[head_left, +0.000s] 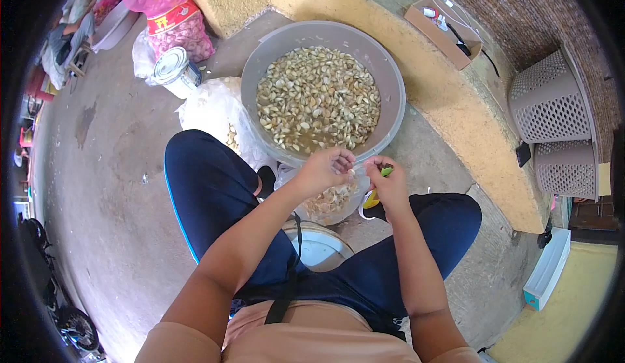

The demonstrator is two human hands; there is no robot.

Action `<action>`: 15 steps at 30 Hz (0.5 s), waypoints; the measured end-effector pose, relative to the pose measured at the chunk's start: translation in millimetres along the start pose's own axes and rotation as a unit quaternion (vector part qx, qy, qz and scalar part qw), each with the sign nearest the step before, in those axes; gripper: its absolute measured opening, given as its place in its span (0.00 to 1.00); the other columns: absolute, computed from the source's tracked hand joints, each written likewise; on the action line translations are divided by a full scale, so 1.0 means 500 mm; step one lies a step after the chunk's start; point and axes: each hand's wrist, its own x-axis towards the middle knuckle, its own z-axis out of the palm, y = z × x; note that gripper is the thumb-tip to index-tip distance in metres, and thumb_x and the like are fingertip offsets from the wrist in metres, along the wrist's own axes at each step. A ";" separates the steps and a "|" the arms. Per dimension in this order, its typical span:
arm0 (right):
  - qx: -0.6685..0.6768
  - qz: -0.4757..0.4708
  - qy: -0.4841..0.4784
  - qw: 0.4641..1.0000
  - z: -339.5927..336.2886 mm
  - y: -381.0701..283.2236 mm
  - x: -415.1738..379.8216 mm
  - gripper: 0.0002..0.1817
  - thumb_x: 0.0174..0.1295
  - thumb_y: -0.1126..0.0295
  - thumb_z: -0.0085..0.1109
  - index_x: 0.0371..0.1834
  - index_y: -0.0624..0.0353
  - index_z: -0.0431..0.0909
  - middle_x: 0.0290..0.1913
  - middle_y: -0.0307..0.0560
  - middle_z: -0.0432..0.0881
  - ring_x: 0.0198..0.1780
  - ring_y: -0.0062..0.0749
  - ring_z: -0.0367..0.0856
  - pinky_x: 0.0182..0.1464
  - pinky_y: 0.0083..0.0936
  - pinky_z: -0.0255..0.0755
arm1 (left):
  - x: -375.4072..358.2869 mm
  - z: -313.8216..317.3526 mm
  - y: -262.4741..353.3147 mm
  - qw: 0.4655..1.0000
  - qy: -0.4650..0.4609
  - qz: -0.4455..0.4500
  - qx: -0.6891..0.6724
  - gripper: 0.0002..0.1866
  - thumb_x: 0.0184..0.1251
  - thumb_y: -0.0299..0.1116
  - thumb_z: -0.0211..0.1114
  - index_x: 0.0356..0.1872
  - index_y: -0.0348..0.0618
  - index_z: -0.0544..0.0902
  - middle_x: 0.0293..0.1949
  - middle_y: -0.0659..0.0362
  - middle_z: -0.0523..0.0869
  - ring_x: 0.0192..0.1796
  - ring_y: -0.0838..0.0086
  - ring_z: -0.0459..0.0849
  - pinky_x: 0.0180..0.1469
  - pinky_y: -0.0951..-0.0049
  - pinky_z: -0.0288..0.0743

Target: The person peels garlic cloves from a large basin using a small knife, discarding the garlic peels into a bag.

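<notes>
Over a clear plastic bag of papery garlic skins (330,201), my two hands are close together. My left hand (325,170) has its fingers curled in; whatever they hold is too small to make out. Pinched in my right hand (390,187) is a small tool with a green end (387,171); the rest of it is hidden by the fingers. Just beyond my hands stands a large grey basin (393,70), holding many garlic cloves (319,96) in brownish water.
A white plastic bag (215,112) with cloves lies left of the basin, near a lidded tin (176,70) and a pink net sack (182,34). A yellow ledge (449,102) curves along the right, carrying a cardboard box (443,31). Perforated baskets (553,102) stand farther right.
</notes>
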 end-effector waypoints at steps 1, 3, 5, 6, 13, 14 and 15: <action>0.013 0.004 -0.007 1.000 -0.003 -0.002 0.000 0.07 0.54 0.71 0.58 0.31 0.64 0.76 0.20 0.35 0.74 0.16 0.15 0.68 0.19 0.14 0.62 | -0.001 -0.002 0.003 0.999 0.011 0.008 0.032 0.17 0.46 0.19 0.65 0.40 0.39 0.75 0.31 0.61 0.78 0.34 0.79 0.76 0.40 0.79 0.73; 0.038 0.012 -0.021 0.999 -0.009 -0.008 -0.003 0.07 0.53 0.71 0.58 0.31 0.64 0.76 0.20 0.35 0.74 0.16 0.15 0.67 0.18 0.14 0.62 | -0.006 -0.005 0.012 0.992 0.039 0.036 0.118 0.16 0.45 0.21 0.65 0.39 0.39 0.75 0.29 0.62 0.78 0.32 0.79 0.76 0.38 0.79 0.73; 0.015 0.016 -0.034 0.999 -0.015 -0.008 -0.001 0.08 0.53 0.70 0.58 0.32 0.64 0.77 0.20 0.36 0.75 0.16 0.15 0.67 0.18 0.14 0.62 | -0.010 -0.013 0.024 0.975 0.059 0.050 0.210 0.16 0.45 0.22 0.65 0.38 0.40 0.76 0.28 0.62 0.79 0.31 0.79 0.77 0.37 0.78 0.73; 0.004 0.018 -0.041 0.999 -0.014 -0.010 -0.001 0.09 0.53 0.70 0.59 0.33 0.64 0.77 0.21 0.36 0.75 0.15 0.14 0.67 0.18 0.14 0.62 | -0.011 -0.027 0.031 0.962 0.066 0.049 0.259 0.15 0.45 0.22 0.65 0.38 0.40 0.76 0.27 0.61 0.79 0.30 0.78 0.77 0.36 0.78 0.73; -0.039 0.068 -0.117 0.990 0.019 0.009 0.000 0.12 0.52 0.68 0.60 0.37 0.62 0.78 0.23 0.38 0.77 0.16 0.15 0.67 0.18 0.15 0.62 | -0.029 -0.033 0.041 0.978 0.051 0.025 0.200 0.21 0.45 0.23 0.65 0.44 0.43 0.72 0.29 0.58 0.81 0.31 0.72 0.80 0.35 0.75 0.74; -0.038 0.063 -0.117 0.990 0.027 0.014 0.003 0.12 0.52 0.68 0.61 0.38 0.62 0.78 0.23 0.38 0.77 0.16 0.16 0.68 0.18 0.15 0.63 | -0.028 -0.031 0.039 0.976 0.042 0.026 0.212 0.22 0.45 0.23 0.65 0.45 0.44 0.71 0.29 0.58 0.81 0.31 0.72 0.80 0.35 0.74 0.75; -0.038 0.059 -0.117 0.991 0.031 0.018 0.005 0.12 0.51 0.68 0.61 0.38 0.61 0.78 0.23 0.39 0.77 0.16 0.16 0.68 0.19 0.16 0.63 | -0.027 -0.028 0.035 0.974 0.035 0.027 0.223 0.23 0.45 0.23 0.65 0.45 0.44 0.70 0.29 0.58 0.81 0.32 0.72 0.80 0.35 0.74 0.75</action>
